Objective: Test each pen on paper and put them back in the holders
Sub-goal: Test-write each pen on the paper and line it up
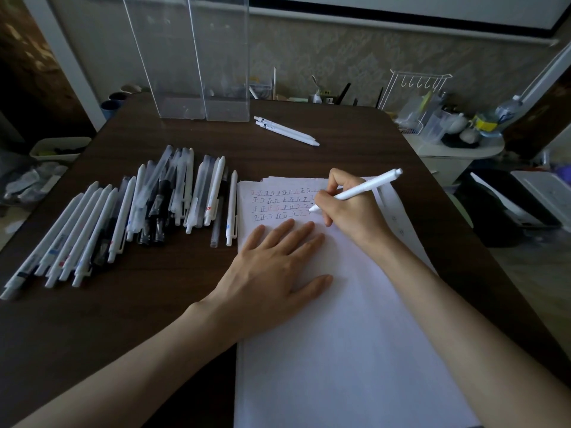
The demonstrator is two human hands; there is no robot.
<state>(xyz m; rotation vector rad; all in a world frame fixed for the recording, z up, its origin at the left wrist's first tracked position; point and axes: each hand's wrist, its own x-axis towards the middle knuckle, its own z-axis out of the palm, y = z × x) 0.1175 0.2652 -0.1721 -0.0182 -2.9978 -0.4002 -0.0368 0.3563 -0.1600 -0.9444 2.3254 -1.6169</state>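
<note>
My right hand [349, 205] grips a white pen [361, 190] with its tip down on the white paper [340, 335], at the end of the fourth row of small written marks. Flat on the paper just below those rows lies my left hand [272, 267], fingers straight and spread. Several white, clear and black pens [123, 211] lie in a loose row on the dark table [139, 304] left of the paper. Two white pens [285, 130] lie side by side farther back. Two tall clear holders [197, 57] stand at the table's back edge.
Behind the table's far edge sit cups, small containers and a white wire rack [414, 88]. A white side table [454, 149] with bottles and jars stands to the right. A white bin [58, 149] sits low on the left.
</note>
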